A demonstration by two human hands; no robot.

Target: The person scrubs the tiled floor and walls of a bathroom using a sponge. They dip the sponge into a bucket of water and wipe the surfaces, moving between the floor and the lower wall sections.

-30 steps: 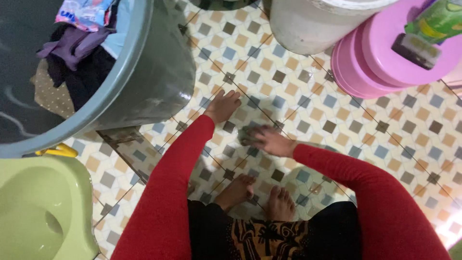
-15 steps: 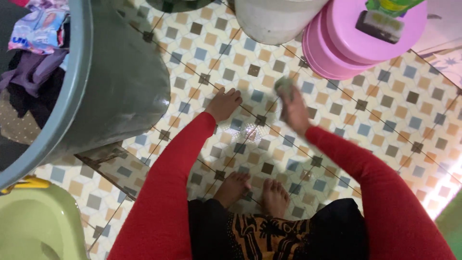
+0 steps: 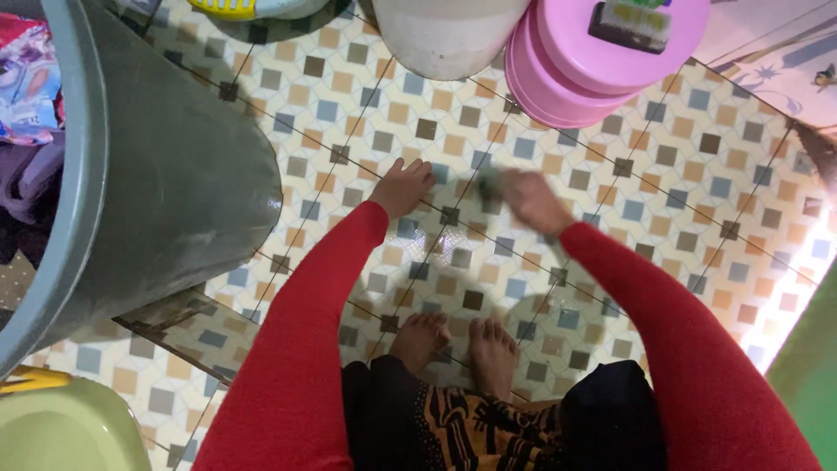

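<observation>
Head view looks straight down at a squatting person in red sleeves, bare feet (image 3: 458,349) side by side on a patterned tile floor (image 3: 610,174). The left hand (image 3: 403,186) lies flat on the tiles, fingers spread and holding nothing, propping the body just right of a big grey tub (image 3: 174,174). The right hand (image 3: 534,199) is blurred; its fingers are closed on a small greenish-grey scrub pad (image 3: 489,182), which sticks out at the hand's left side and sits on or just above the floor, a little right of the left hand. The tiles between the hands and the feet shine wet. Clothes (image 3: 26,131) are heaped inside the tub at the left edge. At the top stands a white bucket (image 3: 445,35), and just beside it on the right a stack of pink basins (image 3: 575,70) turned upside down, with a dark brush (image 3: 631,22) with pale bristles lying on top. A light green plastic basin (image 3: 61,432) fills the lower left corner, with a bit of yellow plastic (image 3: 22,379) just above it. A yellow-and-white object (image 3: 244,7) peeks in at the top edge. A dark patterned skirt (image 3: 488,427) covers the knees.
</observation>
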